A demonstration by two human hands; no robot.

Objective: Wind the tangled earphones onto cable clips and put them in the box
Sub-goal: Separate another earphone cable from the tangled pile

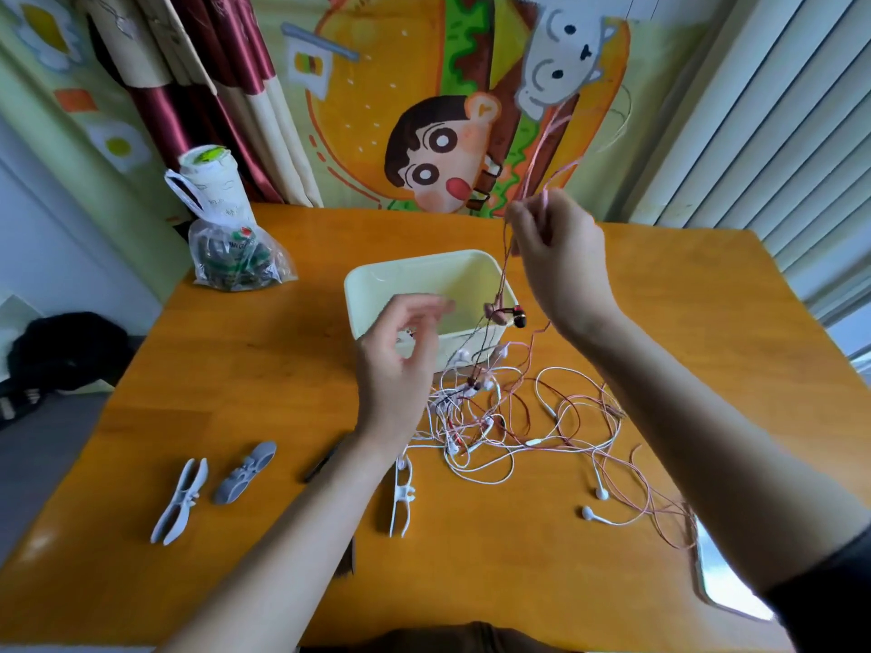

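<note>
Plastic bag (235, 261) and black pen (325, 459) on wooden table (259, 360)

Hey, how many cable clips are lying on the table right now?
3. A pale clip and a grey clip lie side by side at the table's left front. A white clip lies at the near edge of the earphone tangle. Others may be hidden.

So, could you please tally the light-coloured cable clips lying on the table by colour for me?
Pale blue-grey clip: 1
Darker grey clip: 1
White clip: 1
Total: 3
</note>
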